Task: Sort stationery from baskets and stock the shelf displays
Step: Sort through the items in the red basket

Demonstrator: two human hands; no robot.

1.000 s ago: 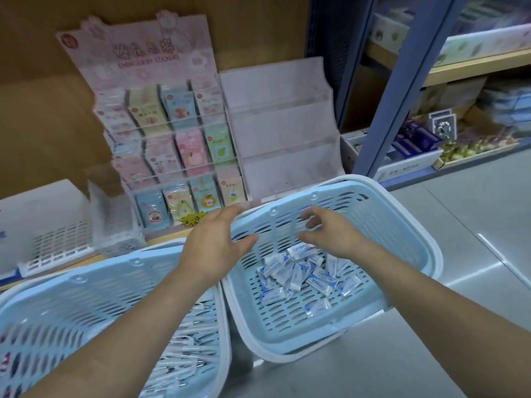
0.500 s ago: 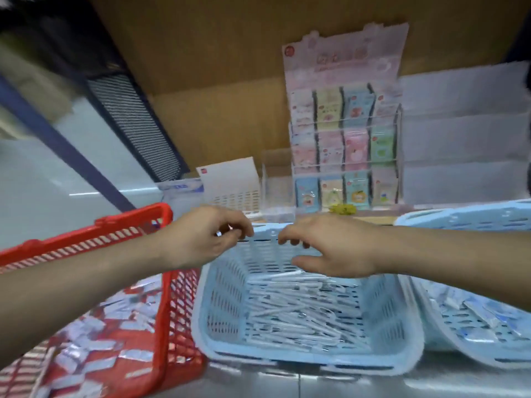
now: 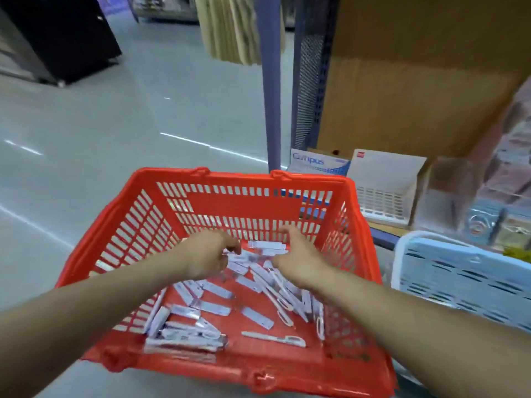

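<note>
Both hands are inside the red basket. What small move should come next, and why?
Probably the right hand should pinch the white packet lying between it and the left hand: both hover just above loose packets in the red basket, and the right looks empty.

packets (image 3: 211, 307) in basket (image 3: 238, 179), second basket (image 3: 459, 271) right

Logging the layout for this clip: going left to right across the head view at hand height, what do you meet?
In order: left hand → right hand → blue basket. Both hands reach into the red basket.
</note>
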